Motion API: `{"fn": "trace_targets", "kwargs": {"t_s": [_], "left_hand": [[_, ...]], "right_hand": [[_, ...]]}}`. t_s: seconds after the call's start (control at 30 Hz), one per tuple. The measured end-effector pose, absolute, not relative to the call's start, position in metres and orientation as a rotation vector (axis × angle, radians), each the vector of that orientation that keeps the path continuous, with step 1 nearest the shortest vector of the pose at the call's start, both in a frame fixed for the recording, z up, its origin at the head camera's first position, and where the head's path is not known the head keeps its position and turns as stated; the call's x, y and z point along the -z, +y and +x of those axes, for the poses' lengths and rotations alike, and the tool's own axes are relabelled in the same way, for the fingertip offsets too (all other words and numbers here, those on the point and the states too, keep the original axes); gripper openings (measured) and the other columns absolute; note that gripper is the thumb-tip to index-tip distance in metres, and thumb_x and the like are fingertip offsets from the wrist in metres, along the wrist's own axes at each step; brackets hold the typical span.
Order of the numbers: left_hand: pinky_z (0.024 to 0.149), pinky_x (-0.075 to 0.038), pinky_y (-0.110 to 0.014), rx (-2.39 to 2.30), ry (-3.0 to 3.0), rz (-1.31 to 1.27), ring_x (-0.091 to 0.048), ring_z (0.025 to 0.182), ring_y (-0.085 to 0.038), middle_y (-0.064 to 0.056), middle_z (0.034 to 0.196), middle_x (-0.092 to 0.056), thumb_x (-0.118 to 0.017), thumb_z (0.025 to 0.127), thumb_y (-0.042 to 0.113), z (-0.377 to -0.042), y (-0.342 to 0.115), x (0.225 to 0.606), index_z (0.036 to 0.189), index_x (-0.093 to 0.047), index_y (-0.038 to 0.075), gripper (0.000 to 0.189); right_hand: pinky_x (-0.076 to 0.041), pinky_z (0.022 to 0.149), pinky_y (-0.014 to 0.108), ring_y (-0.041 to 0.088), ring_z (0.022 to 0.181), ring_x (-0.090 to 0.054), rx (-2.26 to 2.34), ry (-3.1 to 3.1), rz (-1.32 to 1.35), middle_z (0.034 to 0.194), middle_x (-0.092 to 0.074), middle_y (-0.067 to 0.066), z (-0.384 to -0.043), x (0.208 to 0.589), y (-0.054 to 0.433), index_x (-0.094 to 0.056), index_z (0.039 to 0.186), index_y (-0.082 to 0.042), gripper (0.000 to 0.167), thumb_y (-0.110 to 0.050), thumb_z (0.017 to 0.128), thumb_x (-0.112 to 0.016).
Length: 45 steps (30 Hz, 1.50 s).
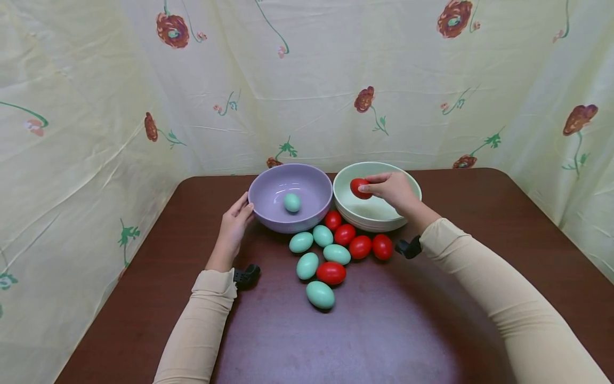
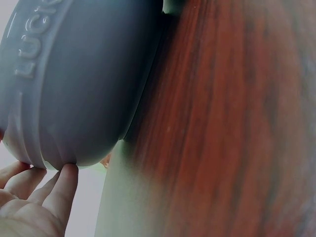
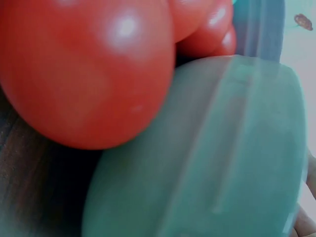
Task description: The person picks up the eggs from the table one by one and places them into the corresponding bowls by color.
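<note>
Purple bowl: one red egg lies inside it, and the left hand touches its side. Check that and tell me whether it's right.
The colour is wrong: one mint-green egg lies inside the purple bowl, as the head view shows. The left hand does touch the bowl's side.

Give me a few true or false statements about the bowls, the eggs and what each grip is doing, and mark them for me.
1. The left grip touches the purple bowl. True.
2. The purple bowl holds nothing. False: a mint-green egg lies in it.
3. The right grip pinches a red egg over the pale green bowl. True.
4. All the eggs on the table are red. False: red eggs and mint-green eggs both lie there.
5. The bowls stand side by side. True.
</note>
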<state>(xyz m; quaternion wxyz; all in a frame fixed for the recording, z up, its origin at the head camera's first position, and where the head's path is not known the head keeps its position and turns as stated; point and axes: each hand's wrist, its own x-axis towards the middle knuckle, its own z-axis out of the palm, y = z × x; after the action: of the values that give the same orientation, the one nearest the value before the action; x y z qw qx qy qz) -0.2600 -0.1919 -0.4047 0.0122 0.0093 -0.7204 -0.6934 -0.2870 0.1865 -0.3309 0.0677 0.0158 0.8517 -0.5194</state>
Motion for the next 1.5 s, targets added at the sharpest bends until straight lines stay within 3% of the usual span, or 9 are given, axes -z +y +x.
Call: {"fn": "trace_targets", "kwargs": {"t_s": [0.63, 1.1, 1.5], "left_hand": [[0.119, -0.036, -0.037, 2.176, -2.229, 0.032, -0.036, 0.148, -0.019, -0.005, 0.164, -0.028, -0.047, 0.106, 0.024, -0.262, -0.190, 0.405, 0.157, -0.030, 0.014, 0.055], [0.119, -0.037, -0.037, 2.161, -2.252, 0.036, -0.035, 0.148, -0.018, -0.003, 0.164, -0.029, -0.048, 0.106, 0.025, -0.262, -0.190, 0.406, 0.157, -0.029, 0.015, 0.056], [0.119, -0.035, -0.038, 2.168, -2.238, 0.020, -0.033, 0.149, -0.020, -0.006, 0.164, -0.027, -0.046, 0.106, 0.025, -0.262, -0.192, 0.406, 0.158, -0.028, 0.013, 0.056]], "right_hand": [[-0.054, 0.100, 0.036, 0.029, 0.111, -0.064, 1.464, 2.622, 0.124, 0.127, -0.067, 0.019, -0.304, 0.354, 0.184, -0.066, 0.129, -0.003, 0.045, -0.026, 0.090, -0.074], [-0.054, 0.095, 0.032, 0.031, 0.109, -0.063, 1.310, 2.623, 0.119, 0.136, -0.062, 0.018, -0.309, 0.358, 0.182, -0.065, 0.131, -0.002, 0.048, -0.026, 0.090, -0.073], [-0.053, 0.086, 0.028, 0.026, 0.101, -0.057, 1.238, 2.651, 0.113, 0.128, -0.067, 0.019, -0.313, 0.361, 0.180, -0.067, 0.128, -0.003, 0.047, -0.027, 0.088, -0.075]]}}
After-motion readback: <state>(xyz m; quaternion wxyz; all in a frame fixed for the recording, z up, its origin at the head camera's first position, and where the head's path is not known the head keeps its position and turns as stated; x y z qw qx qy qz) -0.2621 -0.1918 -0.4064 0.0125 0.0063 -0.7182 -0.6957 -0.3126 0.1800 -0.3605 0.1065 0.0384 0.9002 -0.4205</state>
